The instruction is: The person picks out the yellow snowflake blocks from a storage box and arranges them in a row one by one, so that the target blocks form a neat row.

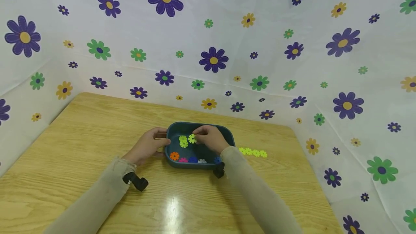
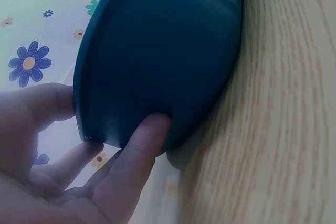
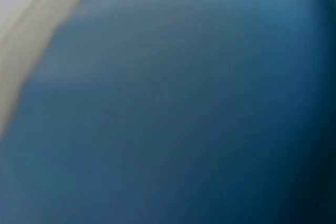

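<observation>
A dark teal plastic tray [image 1: 198,166] sits on the table. At its left end, my left hand [image 1: 147,145] holds the rim. The left wrist view shows the fingers [image 2: 149,135] against the outside wall of the tray [image 2: 152,51]. Inside the tray, my right hand [image 1: 211,138] pinches a yellow-green notched snowflake disc [image 1: 191,139] between thumb and fingers. Just left of it lie several joined yellow-green discs [image 1: 183,141]. Close blue blur fills most of the right wrist view, hiding the right hand there.
Along the tray's near side lie an orange disc [image 1: 174,156], a pink disc [image 1: 183,160], a blue disc [image 1: 193,159] and a pale disc [image 1: 202,161]. A row of yellow-green discs [image 1: 252,152] lies on the wooden table [image 1: 97,136] right of the tray. Flower-patterned sheets [image 1: 195,28] enclose the table.
</observation>
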Demonstrator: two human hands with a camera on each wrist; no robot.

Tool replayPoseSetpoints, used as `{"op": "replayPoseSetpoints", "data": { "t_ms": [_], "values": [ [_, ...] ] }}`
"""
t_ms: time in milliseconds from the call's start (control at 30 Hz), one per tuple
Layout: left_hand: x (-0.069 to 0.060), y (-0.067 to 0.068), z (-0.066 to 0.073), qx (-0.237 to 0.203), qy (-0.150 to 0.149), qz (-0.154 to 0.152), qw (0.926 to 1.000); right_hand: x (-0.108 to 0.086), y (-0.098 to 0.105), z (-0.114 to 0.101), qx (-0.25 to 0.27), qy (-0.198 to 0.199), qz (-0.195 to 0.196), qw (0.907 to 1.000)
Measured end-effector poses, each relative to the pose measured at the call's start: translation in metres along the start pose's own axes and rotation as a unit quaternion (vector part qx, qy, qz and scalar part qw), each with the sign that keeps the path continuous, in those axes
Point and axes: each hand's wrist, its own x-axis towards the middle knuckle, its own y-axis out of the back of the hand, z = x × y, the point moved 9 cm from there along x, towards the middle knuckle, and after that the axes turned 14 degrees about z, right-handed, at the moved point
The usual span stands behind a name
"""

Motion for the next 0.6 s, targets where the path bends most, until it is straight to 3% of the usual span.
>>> {"op": "replayPoseSetpoints", "data": {
  "t_ms": [133, 300, 433, 600],
  "values": [
    [0.001, -0.001, -0.002, 0.000, -0.001, -0.005, 1.0000, -0.002, 0.028, -0.003, -0.001, -0.008, 0.023, 0.9997],
    [0.002, -0.003, -0.004, 0.009, -0.001, -0.007, 0.9999, -0.007, 0.085, 0.006, -0.011, -0.012, 0.056, 0.9983],
    [0.003, -0.004, -0.005, 0.014, 0.005, -0.003, 0.9999, -0.012, 0.139, 0.033, -0.019, -0.024, 0.075, 0.9967],
    [0.001, -0.003, -0.006, 0.018, 0.009, 0.000, 0.9998, -0.021, 0.201, 0.082, -0.032, -0.052, 0.115, 0.9914]
  ]
}}
